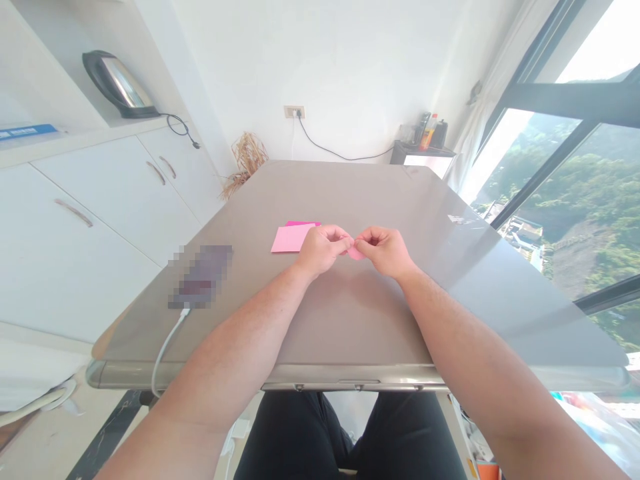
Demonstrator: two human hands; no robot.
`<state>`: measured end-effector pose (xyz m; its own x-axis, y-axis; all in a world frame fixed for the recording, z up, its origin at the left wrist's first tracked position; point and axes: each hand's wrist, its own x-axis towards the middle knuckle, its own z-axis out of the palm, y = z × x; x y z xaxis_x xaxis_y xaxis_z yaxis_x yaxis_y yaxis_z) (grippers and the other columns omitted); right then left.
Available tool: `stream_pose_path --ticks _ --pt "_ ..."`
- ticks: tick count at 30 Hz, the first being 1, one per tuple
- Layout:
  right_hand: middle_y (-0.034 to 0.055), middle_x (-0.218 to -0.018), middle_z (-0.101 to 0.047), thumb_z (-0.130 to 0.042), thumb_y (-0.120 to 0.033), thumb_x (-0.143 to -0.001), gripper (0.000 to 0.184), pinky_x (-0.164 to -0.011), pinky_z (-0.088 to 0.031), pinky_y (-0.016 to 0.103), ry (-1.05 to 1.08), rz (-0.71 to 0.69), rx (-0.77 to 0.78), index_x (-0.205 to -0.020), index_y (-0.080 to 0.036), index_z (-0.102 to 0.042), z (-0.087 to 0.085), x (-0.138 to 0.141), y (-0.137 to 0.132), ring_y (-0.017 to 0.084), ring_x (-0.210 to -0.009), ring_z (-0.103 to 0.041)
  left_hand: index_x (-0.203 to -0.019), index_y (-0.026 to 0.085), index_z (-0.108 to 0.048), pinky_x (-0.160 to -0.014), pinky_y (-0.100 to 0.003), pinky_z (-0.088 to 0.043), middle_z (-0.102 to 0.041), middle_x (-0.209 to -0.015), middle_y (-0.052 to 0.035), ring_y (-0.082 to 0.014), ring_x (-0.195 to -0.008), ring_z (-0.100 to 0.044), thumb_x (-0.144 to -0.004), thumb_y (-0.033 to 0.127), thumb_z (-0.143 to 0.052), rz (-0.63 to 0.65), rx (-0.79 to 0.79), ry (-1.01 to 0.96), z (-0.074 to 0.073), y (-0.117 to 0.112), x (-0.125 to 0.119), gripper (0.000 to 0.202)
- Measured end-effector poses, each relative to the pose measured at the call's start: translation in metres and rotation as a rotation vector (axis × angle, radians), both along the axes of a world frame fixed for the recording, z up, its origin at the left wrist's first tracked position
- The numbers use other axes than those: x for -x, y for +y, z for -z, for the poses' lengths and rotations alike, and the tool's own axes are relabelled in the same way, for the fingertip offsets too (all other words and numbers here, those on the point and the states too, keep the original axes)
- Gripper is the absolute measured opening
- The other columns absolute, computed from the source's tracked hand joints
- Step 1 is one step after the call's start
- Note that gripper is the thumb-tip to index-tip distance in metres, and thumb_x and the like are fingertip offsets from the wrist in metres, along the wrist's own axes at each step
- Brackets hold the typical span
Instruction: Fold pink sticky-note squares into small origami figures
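One dark, rectangular, blurred-out object, its material impossible to tell, lies on the left of the smooth, grey-brown, glossy bench; a slim white flexible cable runs from it over the front edge. Because the bare left forearm reaches across close to that cable, a careless sweep of the elbow could snag it and drag the object along. Next come flat paper sheets: a pale pink rectangular sheet with crisp straight edges, and a deep magenta paper sheet peeping out behind it. The left hand overlaps the pale one's right end in view; whether it touches is unclear, but a dropped wrist could crease the sheet or push it askew, as the bench looks slick. Thumb and fingers of this hand are pinched on the small, soft-looking pink paper piece, held between both hands over the middle of the bench. The right hand is clamped on it too, its fingertips almost meeting the others, so uneven pulling might tear the thin piece, and a hard pinch might leave a wrinkle or a crooked fold. Farther right, some pale, flat, irregular flecks lie near the dark-framed glass window, too small to identify
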<state>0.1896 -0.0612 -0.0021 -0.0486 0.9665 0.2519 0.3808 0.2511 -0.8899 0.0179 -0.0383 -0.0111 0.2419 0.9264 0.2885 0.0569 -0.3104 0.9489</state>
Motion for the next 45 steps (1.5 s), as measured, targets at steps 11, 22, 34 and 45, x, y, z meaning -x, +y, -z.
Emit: stream_pose_path --ticks 11,22,34,45 --pt "0.0037 -0.076 -0.073 -0.07 -0.033 -0.075 0.014 -0.063 -0.048 0.03 0.036 0.034 0.023 -0.071 -0.02 -0.069 0.0 -0.008 0.003 0.017 -0.07 -0.064 -0.075 0.018 -0.068 -0.073 -0.034 -0.055 -0.072 -0.077 -0.0041 -0.0162 -0.072 -0.066 -0.076 0.03 -0.072 -0.097 0.0 -0.002 0.001 0.004 0.003 0.012" --pt "0.0041 -0.077 -0.075 -0.071 -0.036 -0.077 0.015 -0.066 -0.051 0.03 0.009 -0.04 0.03 -0.074 -0.021 -0.072 0.005 -0.009 0.007 0.019 -0.075 -0.067 -0.076 0.019 -0.072 -0.072 -0.033 -0.051 -0.072 -0.076 -0.0039 -0.0179 -0.072 -0.066 -0.075 0.034 -0.074 -0.073 -0.031 0.181 0.002 0.006 0.007 0.015" --pt "0.0044 -0.073 -0.073 -0.073 -0.033 -0.077 0.015 -0.067 -0.053 0.031 0.045 -0.045 0.064 -0.072 -0.019 -0.07 0.0 -0.015 0.007 0.019 -0.072 -0.069 -0.081 0.02 -0.074 -0.069 -0.032 -0.05 -0.074 -0.077 -0.004 -0.018 -0.07 -0.065 -0.073 0.036 -0.075 -0.07 -0.014 0.192 -0.002 0.003 0.006 0.018" --pt "0.0042 -0.068 -0.072 -0.076 -0.038 -0.076 0.021 -0.065 -0.052 0.031 0.037 -0.057 0.05 -0.072 -0.018 -0.071 0.004 -0.019 0.013 0.018 -0.067 -0.067 -0.072 0.017 -0.072 -0.069 -0.032 -0.051 -0.072 -0.072 -0.004 -0.0165 -0.068 -0.064 -0.07 0.029 -0.077 -0.063 -0.014 0.087 0.004 0.011 0.009 0.013"
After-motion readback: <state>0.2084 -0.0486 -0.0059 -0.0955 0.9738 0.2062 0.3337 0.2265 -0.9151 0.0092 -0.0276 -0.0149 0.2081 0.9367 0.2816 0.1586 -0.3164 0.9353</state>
